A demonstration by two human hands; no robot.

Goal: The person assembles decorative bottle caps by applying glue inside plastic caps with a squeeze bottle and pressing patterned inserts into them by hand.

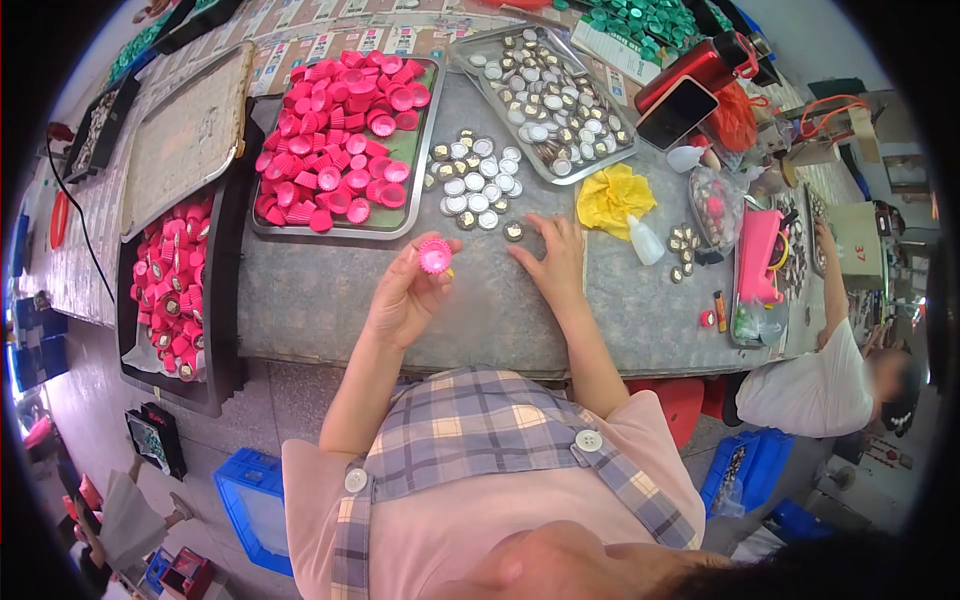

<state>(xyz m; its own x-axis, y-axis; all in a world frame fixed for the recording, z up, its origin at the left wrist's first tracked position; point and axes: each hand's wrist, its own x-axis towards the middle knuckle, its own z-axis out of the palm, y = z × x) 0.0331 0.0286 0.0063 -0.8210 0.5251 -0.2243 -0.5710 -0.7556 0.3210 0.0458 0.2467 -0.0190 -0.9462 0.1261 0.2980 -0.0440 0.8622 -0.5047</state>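
My left hand (pixel 408 290) holds a pink fluted cup (pixel 435 256) between thumb and fingers, its round opening facing up. My right hand (pixel 553 262) rests on the grey table, thumb and forefinger apart beside a small round disc (pixel 514 231); whether they touch it is hard to tell. Just behind lies a group of white and dark round discs (pixel 480 180). Many pink cups (pixel 340 140) are heaped on a metal tray (pixel 432 130) at the back left. A second metal tray (pixel 575 178) at the back right bears more discs.
A black crate (pixel 228 300) of pink pieces stands left, under a worn board (pixel 185 140). On the right are a yellow cloth (pixel 612 199), a white bottle (pixel 645 241), a phone (pixel 678 112), a red flask (pixel 700 68) and a co-worker (pixel 815 385).
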